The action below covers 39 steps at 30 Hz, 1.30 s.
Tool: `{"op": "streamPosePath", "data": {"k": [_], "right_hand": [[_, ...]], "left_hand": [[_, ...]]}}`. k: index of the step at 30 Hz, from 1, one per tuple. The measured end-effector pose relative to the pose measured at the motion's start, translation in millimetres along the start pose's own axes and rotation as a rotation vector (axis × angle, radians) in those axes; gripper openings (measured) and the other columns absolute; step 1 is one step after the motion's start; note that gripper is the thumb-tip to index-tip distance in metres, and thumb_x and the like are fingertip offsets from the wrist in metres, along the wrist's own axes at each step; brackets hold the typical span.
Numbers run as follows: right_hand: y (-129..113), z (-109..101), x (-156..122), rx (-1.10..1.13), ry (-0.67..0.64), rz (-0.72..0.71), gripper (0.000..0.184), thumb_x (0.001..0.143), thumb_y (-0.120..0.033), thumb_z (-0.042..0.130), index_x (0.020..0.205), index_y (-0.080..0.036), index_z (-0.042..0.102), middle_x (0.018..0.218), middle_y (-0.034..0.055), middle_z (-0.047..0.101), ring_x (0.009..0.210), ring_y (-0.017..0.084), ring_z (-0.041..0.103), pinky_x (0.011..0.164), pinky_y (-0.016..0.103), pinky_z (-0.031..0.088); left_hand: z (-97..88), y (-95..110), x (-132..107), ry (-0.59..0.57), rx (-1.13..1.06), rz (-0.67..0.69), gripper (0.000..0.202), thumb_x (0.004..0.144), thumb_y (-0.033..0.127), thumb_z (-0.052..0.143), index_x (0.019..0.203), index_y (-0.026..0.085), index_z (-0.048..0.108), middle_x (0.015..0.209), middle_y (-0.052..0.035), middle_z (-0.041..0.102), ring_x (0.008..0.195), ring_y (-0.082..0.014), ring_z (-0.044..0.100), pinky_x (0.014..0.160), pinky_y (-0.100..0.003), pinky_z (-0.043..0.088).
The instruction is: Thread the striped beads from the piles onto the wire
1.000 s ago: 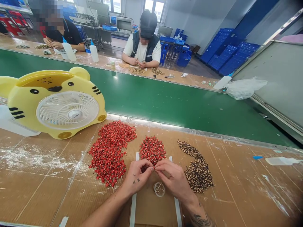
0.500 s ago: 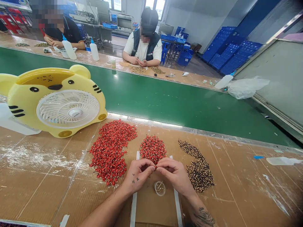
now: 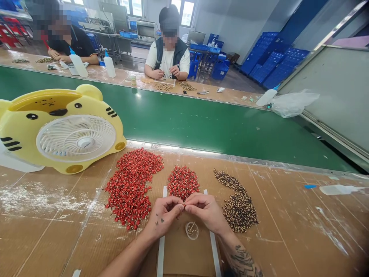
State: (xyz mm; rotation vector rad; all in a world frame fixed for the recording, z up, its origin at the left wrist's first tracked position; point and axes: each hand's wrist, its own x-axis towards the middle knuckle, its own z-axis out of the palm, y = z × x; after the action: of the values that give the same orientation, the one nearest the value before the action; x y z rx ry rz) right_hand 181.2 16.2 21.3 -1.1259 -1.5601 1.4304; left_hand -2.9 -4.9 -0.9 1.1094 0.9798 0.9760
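My left hand [image 3: 165,215] and my right hand [image 3: 205,209] meet fingertip to fingertip above a cardboard sheet [image 3: 187,257] edged with white tape. Both are closed in a pinch on a tiny red piece [image 3: 184,206], mostly covered by the fingers. Just beyond them lies a small heap of red pieces with pale tips [image 3: 183,181]. A larger heap of the same red pieces [image 3: 131,188] spreads to the left. On the right is a curved heap of small black and gold pieces [image 3: 239,204]. Below my fingers stands a small clear cup [image 3: 191,231] with a thin stick in it.
A yellow animal-faced fan [image 3: 63,127] stands at the left. Beyond the cardboard-covered table runs a green belt [image 3: 201,123]. Two people sit across it, near upright white bottles [image 3: 109,65]. A bottle [image 3: 337,189] lies at the right; a plastic bag [image 3: 294,103] rests across the belt.
The whole view has shifted slightly. My hands stay pinched together over the sheet. The person opposite has moved their hands apart.
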Motion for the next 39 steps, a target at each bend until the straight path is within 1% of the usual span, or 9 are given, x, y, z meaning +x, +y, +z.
{"op": "streamPosePath", "data": {"k": [6,10,13,16,20,23,28,32,39], "right_hand": [[5,1,-2,0.053,0.052,0.031,0.025,0.079,-0.042,0.075,0.087,-0.018,0.075,0.087,0.0065,0.075,0.080,0.019,0.070,0.073,0.029,0.057],[8,-18,-11,-0.109,0.096,-0.044,0.027,0.083,-0.035,0.072,0.105,-0.020,0.071,0.099,0.0079,0.075,0.088,0.021,0.070,0.080,0.032,0.057],[11,-34,-17,-0.381,0.155,-0.264,0.013,0.089,-0.029,0.066,0.096,-0.020,0.072,0.091,0.0071,0.074,0.082,0.020,0.068,0.079,0.033,0.054],[16,-41,-20,-0.532,0.145,-0.471,0.013,0.093,-0.023,0.059,0.086,-0.019,0.070,0.078,0.0052,0.070,0.074,0.018,0.063,0.072,0.032,0.050],[19,-42,-20,-0.580,0.092,-0.552,0.016,0.094,-0.019,0.055,0.083,-0.017,0.067,0.073,0.0045,0.066,0.069,0.017,0.058,0.066,0.029,0.044],[22,-42,-20,-0.579,0.094,-0.558,0.017,0.094,-0.020,0.055,0.081,-0.017,0.066,0.072,0.0043,0.065,0.068,0.016,0.056,0.065,0.029,0.042],[26,-41,-22,-0.481,0.024,-0.574,0.019,0.094,-0.020,0.055,0.079,-0.018,0.066,0.069,0.0031,0.065,0.066,0.016,0.054,0.066,0.029,0.039],[25,-38,-24,-0.332,-0.074,-0.516,0.015,0.092,-0.026,0.059,0.083,-0.017,0.068,0.070,0.0022,0.066,0.068,0.016,0.055,0.069,0.028,0.040],[24,-39,-23,-0.378,-0.186,-0.377,0.013,0.088,-0.028,0.064,0.088,-0.017,0.070,0.071,0.0019,0.066,0.070,0.016,0.056,0.067,0.026,0.040]], "left_hand": [[0.4,6,7,0.038,0.095,0.001,0.025,0.087,0.035,0.063,0.077,0.013,0.070,0.064,-0.0016,0.060,0.059,-0.0134,0.051,0.058,-0.023,0.041],[-5.5,18,12,0.183,0.351,0.050,0.020,0.085,0.031,0.064,0.080,0.015,0.074,0.077,-0.0057,0.069,0.070,-0.0176,0.058,0.064,-0.025,0.042],[-10.3,31,22,0.219,0.564,0.055,0.020,0.085,0.030,0.062,0.080,0.016,0.075,0.076,-0.0053,0.069,0.069,-0.0178,0.059,0.063,-0.025,0.042],[-10.6,40,42,0.192,0.762,0.059,0.020,0.086,0.028,0.060,0.078,0.017,0.075,0.071,-0.0030,0.066,0.065,-0.0164,0.058,0.061,-0.024,0.041],[-4.3,41,73,0.146,0.986,0.091,0.020,0.085,0.023,0.059,0.076,0.019,0.076,0.068,-0.0015,0.065,0.066,-0.0164,0.059,0.063,-0.024,0.042],[-5.1,42,81,0.138,1.056,0.103,0.020,0.086,0.020,0.056,0.083,0.019,0.077,0.072,-0.0028,0.067,0.070,-0.0180,0.061,0.067,-0.026,0.043],[-36.2,56,52,0.208,1.273,0.136,0.023,0.092,0.022,0.050,0.098,0.017,0.072,0.086,-0.0065,0.068,0.077,-0.0201,0.063,0.073,-0.029,0.046],[-61.0,65,21,0.029,1.546,0.031,0.025,0.094,0.020,0.045,0.095,0.018,0.070,0.091,-0.0090,0.069,0.088,-0.0249,0.063,0.079,-0.033,0.046],[-61.0,61,15,-0.066,1.586,-0.059,0.025,0.090,0.009,0.044,0.084,0.017,0.067,0.088,-0.0092,0.067,0.086,-0.0224,0.064,0.076,-0.030,0.045]]}}
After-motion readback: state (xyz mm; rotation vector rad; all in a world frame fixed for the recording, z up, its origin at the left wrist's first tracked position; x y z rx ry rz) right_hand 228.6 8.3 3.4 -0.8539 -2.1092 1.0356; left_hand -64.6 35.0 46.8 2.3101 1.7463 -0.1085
